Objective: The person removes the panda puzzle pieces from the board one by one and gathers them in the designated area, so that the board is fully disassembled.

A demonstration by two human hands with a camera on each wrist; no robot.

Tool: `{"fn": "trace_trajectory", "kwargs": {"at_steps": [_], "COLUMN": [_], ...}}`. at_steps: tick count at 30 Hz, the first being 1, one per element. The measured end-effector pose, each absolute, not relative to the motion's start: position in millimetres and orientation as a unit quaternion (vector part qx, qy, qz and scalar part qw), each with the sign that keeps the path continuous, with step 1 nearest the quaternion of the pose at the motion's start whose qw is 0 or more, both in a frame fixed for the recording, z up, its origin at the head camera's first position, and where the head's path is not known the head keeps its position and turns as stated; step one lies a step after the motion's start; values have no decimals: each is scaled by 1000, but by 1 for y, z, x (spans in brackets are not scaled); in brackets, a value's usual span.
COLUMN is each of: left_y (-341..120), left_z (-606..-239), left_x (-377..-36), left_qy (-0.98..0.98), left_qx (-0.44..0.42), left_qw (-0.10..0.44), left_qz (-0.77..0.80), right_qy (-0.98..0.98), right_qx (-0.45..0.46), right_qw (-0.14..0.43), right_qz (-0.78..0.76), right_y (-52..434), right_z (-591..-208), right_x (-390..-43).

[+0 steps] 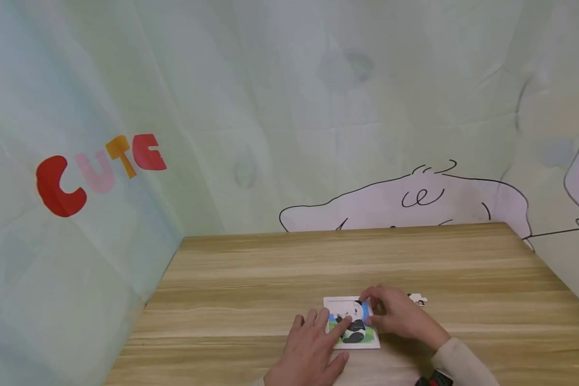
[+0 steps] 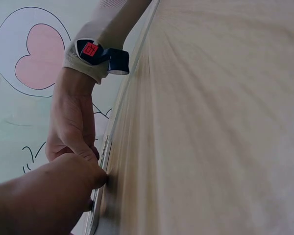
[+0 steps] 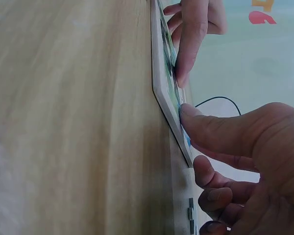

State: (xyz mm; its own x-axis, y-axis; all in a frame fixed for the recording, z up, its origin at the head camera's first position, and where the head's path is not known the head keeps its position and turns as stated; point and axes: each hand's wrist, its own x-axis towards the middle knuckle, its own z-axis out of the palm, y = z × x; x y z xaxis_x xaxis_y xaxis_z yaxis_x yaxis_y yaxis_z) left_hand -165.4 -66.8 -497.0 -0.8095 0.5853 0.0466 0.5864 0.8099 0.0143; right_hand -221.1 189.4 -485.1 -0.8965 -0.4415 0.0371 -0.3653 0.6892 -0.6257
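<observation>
A small white-framed panda puzzle board [image 1: 363, 343] lies flat on the wooden table [image 1: 318, 262]. My left hand [image 1: 316, 346] rests on its left part, fingers straight, with the index finger [image 3: 187, 49] pressing on the picture. My right hand [image 1: 391, 315] sits over the board's upper right corner. Its fingers are curled and its thumb [image 3: 210, 128] is against a blue puzzle piece [image 1: 365, 312] at the board's surface. In the right wrist view the board [image 3: 161, 88] shows edge-on. One loose white piece [image 1: 417, 299] lies on the table just right of my right hand.
A pale printed cloth backdrop with the red letters "CUTE" [image 1: 96, 171] and cartoon drawings closes in the table at the back and both sides. Bare wood stretches behind and to the left of the board. A dark wrist strap [image 2: 100, 53] is on my right wrist.
</observation>
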Motion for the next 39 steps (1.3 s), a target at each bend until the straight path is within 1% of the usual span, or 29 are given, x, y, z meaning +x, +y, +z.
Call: {"fn": "trace_trajectory", "kwargs": {"at_steps": [8, 11, 16, 27, 33, 36, 39], "left_y": [-68, -68, -67, -66, -67, -66, -66], "left_z": [-496, -495, -494, -497, -496, -495, -493], "left_x": [-165, -165, -164, -163, -163, -164, -164], "left_qy": [-952, -953, -953, -950, -951, -952, -953], "left_qx": [-304, -302, -302, -308, -308, -306, -303], "left_qw": [4, 4, 14, 49, 30, 18, 7], "left_qz": [-12, -11, -11, -2, -13, -14, -14], "right_qy": [925, 924, 925, 928, 928, 925, 920], "right_qx": [-250, -246, -225, -216, -221, -207, -190], "right_qw": [30, 29, 29, -16, -27, -21, -28], "right_qz": [-284, -290, -306, -304, -299, -317, -342], "right_y": [187, 186, 186, 183, 182, 181, 180], "right_z": [-483, -485, -491, -491, -490, -490, -489], "right_x": [-219, -219, -220, -215, -214, -215, -217]}}
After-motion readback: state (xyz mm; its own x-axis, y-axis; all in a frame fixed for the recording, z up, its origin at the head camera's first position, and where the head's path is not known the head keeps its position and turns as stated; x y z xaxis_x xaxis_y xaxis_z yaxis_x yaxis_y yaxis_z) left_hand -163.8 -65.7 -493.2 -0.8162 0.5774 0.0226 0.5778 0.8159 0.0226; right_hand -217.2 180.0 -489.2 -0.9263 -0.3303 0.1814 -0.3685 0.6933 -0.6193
